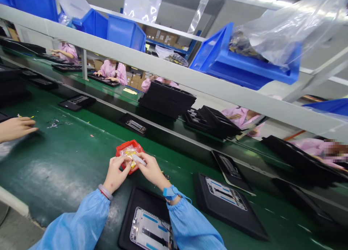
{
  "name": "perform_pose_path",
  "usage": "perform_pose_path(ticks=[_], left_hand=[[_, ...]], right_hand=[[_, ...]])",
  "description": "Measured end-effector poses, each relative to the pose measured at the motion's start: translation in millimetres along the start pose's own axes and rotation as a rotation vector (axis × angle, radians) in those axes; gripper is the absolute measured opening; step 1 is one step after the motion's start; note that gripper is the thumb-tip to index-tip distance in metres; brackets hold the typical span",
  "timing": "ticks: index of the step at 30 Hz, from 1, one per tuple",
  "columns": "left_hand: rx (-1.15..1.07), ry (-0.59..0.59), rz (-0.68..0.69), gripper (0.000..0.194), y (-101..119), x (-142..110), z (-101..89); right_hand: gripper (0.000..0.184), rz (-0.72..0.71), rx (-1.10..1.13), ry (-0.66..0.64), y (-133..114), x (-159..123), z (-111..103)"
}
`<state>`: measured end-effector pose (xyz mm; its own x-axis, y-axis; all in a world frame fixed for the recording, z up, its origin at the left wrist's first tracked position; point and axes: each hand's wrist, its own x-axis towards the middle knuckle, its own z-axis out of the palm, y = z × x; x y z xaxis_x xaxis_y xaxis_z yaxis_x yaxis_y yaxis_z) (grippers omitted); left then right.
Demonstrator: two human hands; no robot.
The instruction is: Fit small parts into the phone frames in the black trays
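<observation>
Over a small red bin (138, 147) both of my hands come close together. The bin holds clear plastic bags with small yellow parts (130, 153). My right hand (152, 170) is closed on a short, flat, pale grey tool (139, 160) whose exact kind does not show. Thumb and fingers of my left hand (116, 174) are pinched at the bin's near side; what is between them is too small to make out. Below my right forearm lies a phone frame (152, 228) with blue strips in a black foam tray (127, 221), partly covered by the sleeve.
Another phone frame in a black tray (231, 213) lies to the right. A conveyor belt (168, 143) carries more trays beyond. A co-worker's hand (17, 129) rests at the left near small scattered parts (54, 123). Blue bins (244, 67) stand on the overhead shelf.
</observation>
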<state>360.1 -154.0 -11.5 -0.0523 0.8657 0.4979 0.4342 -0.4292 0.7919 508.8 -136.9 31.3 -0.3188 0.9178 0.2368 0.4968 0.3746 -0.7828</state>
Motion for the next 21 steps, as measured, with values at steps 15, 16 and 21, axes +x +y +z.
perform_pose_path(ticks=[15, 16, 21], left_hand=[[0.077, 0.021, 0.050, 0.020, -11.2, 0.6, -0.2], [0.098, 0.039, 0.038, 0.022, -14.1, 2.4, -0.2], [0.189, 0.061, 0.017, 0.016, -24.4, 10.6, 3.8]], right_hand=[[0.014, 0.108, 0.120, 0.111, -0.1, -16.7, -0.6], [0.016, 0.122, 0.137, 0.142, 1.5, -16.8, -2.2], [0.023, 0.199, 0.226, 0.235, 9.2, -20.0, -9.9]])
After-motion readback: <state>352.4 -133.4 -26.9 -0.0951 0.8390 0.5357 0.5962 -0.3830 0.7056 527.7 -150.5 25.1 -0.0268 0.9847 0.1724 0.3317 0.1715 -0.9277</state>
